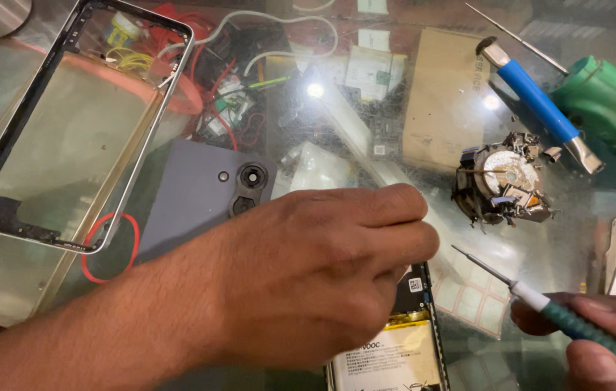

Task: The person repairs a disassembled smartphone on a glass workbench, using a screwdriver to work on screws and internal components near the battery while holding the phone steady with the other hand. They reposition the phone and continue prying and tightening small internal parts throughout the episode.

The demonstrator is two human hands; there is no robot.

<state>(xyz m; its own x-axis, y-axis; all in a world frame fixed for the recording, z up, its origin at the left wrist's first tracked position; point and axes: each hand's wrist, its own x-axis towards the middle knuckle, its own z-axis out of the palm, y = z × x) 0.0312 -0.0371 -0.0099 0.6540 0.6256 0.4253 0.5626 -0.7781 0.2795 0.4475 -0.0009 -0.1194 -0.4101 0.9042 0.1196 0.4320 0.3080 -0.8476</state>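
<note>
Head view: opened phone (395, 355) at the lower centre of the glass surface (4, 130), both hands at work over it.

The phone's exposed battery and board are seen at the bottom edge, partly covered by the left hand (315, 268), which is laid over its upper end with fingers curled together; what they press on is hidden. A fine screwdriver (539, 300) with a green ribbed grip is clamped in the right hand (597, 340), tip raised just right of the phone. Behind the left hand a grey back cover (199, 195) is laid flat. An empty phone frame (69, 123) is propped at the left. A screw-covered magnet (503, 185) and a blue-handled tool (539, 101) are noted at the right.
</note>
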